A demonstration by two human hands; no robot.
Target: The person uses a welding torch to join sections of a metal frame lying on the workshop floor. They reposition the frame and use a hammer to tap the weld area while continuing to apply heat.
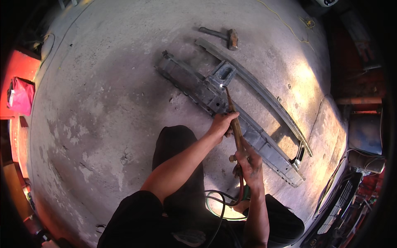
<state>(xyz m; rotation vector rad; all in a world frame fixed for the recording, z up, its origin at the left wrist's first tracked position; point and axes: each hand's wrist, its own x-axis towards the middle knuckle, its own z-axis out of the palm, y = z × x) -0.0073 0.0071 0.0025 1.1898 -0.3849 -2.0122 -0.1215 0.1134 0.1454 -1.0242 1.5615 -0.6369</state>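
Both of my hands are closed around a brass-coloured gas torch [237,131]. My left hand [224,124] grips it toward the front, and my right hand [249,163] wraps its rear end near the valve knob. A small bright white flame [221,85] glows at the torch tip, against a bracket [223,73] on a grey metal vehicle frame part [258,142]. That part lies slantwise on the floor, with a long curved bar [264,96] along its far right side. Hoses [223,201] run from the torch down between my legs.
A hammer [225,37] lies on the concrete floor [103,103] beyond the frame part. At the left edge a pink bag [21,96] rests against something red. A yellow cord [285,24] trails at the far right. Car parts [337,206] and cables crowd the right edge.
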